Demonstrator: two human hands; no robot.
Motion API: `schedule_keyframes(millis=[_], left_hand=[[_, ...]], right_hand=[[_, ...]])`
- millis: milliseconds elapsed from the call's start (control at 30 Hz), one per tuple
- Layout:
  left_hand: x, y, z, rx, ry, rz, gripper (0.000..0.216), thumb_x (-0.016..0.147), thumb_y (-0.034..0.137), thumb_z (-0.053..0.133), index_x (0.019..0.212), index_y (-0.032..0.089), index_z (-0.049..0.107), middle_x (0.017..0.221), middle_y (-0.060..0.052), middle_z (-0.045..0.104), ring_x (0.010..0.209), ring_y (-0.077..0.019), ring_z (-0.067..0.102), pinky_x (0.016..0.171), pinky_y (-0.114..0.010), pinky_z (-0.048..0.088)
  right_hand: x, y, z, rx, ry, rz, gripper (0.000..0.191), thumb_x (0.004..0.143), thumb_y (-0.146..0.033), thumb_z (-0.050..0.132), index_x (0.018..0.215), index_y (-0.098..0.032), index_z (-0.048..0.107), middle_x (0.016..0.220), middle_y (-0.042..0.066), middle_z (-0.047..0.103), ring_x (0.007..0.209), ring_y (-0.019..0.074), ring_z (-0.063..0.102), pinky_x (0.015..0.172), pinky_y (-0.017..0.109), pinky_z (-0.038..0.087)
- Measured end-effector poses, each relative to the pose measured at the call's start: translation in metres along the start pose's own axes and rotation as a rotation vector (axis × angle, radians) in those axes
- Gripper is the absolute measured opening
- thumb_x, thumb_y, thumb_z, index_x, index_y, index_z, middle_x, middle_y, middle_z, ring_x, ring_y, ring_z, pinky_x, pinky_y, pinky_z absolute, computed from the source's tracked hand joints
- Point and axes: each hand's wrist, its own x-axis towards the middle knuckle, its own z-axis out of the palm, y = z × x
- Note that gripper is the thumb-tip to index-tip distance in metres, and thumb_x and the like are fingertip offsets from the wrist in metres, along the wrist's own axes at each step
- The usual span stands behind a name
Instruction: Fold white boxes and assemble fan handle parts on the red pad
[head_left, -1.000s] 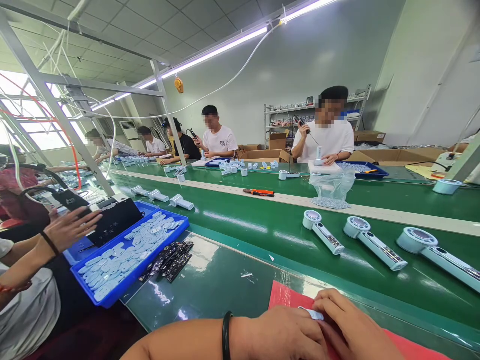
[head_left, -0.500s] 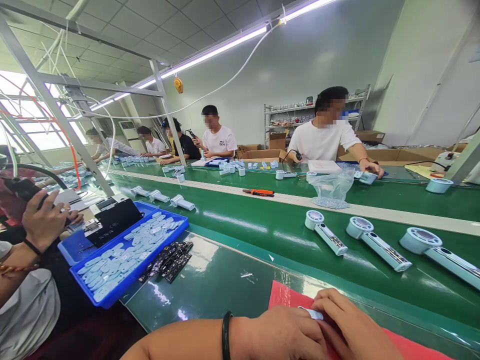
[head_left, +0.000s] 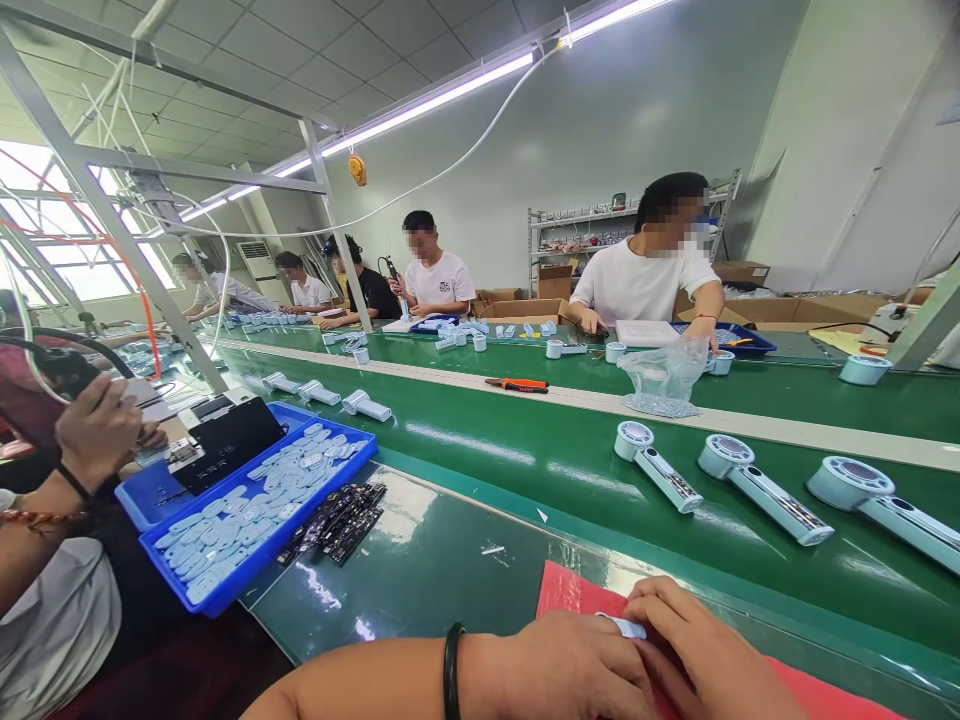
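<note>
My left hand (head_left: 577, 665) and my right hand (head_left: 705, 650) rest together on a red mat (head_left: 570, 595) at the bottom edge of the head view. Both have their fingers curled around a small pale blue part (head_left: 626, 628), of which only a sliver shows between them. A black band (head_left: 452, 670) circles my left wrist. Three pale blue handheld fans lie on the green conveyor belt (head_left: 525, 450) beyond my hands: one (head_left: 656, 465), a second (head_left: 761, 488) and a third (head_left: 881, 495).
A blue tray (head_left: 255, 510) of several pale blue parts and a stack of black circuit boards (head_left: 341, 520) sit to my left. A co-worker's hand (head_left: 97, 430) works beside it. Other people sit across the belt, near a clear plastic bag (head_left: 664, 375) and orange pliers (head_left: 517, 384).
The fans on the belt have drifted slightly right. The person opposite lowered a tool and reached to the belt. The co-worker on my left raised a hand. My hands stayed put.
</note>
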Motion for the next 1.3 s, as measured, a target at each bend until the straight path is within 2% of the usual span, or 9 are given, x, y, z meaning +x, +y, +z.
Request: schedule_keyframes(millis=[400,567,800,1000,1300], left_hand=[[0.0009,0.0036,-0.004,0.016,0.054,0.059,0.019,0.1,0.023,0.057,0.109,0.016,0.072,0.103,-0.004,0.07,0.103,-0.0177,0.063,0.097,-0.025,0.051],[-0.0002,0.0034,-0.0023,0.023,0.083,0.063,0.021,0.101,0.025,0.056,0.109,0.015,0.072,0.102,-0.004,0.07,0.101,-0.0185,0.062,0.092,-0.026,0.052],[0.0016,0.0038,-0.0029,0.035,0.053,0.056,0.021,0.101,0.024,0.055,0.109,0.015,0.073,0.102,-0.004,0.07,0.102,-0.018,0.062,0.093,-0.025,0.051],[0.0011,0.0027,-0.0013,0.019,0.086,0.069,0.021,0.102,0.025,0.055,0.108,0.015,0.072,0.101,-0.004,0.07,0.102,-0.0182,0.062,0.095,-0.025,0.051],[0.0006,0.0055,-0.005,0.03,0.051,0.04,0.023,0.103,0.027,0.053,0.11,0.016,0.072,0.105,-0.004,0.07,0.105,-0.0181,0.063,0.096,-0.025,0.051]], right_hand=[[-0.0002,0.0003,-0.0003,-0.029,-0.02,-0.005,0.027,0.102,-0.027,0.041,0.1,-0.029,0.069,0.11,0.004,0.066,0.09,0.0173,0.069,0.076,0.028,0.06],[-0.0019,-0.0026,-0.0021,-0.026,-0.032,0.002,0.028,0.102,-0.026,0.041,0.099,-0.029,0.068,0.111,0.005,0.066,0.092,0.0174,0.068,0.078,0.029,0.06],[-0.002,-0.0014,-0.001,-0.011,-0.035,0.011,0.028,0.103,-0.027,0.04,0.101,-0.028,0.069,0.112,0.006,0.066,0.093,0.0183,0.068,0.079,0.03,0.059],[-0.0016,0.0035,0.0006,0.012,0.03,-0.045,0.022,0.1,-0.026,0.048,0.098,-0.027,0.07,0.108,0.006,0.067,0.088,0.0187,0.069,0.073,0.028,0.06],[-0.0012,0.0047,0.0013,0.01,-0.02,-0.019,0.027,0.103,-0.026,0.041,0.101,-0.027,0.069,0.111,0.007,0.066,0.092,0.0191,0.068,0.077,0.03,0.059]])
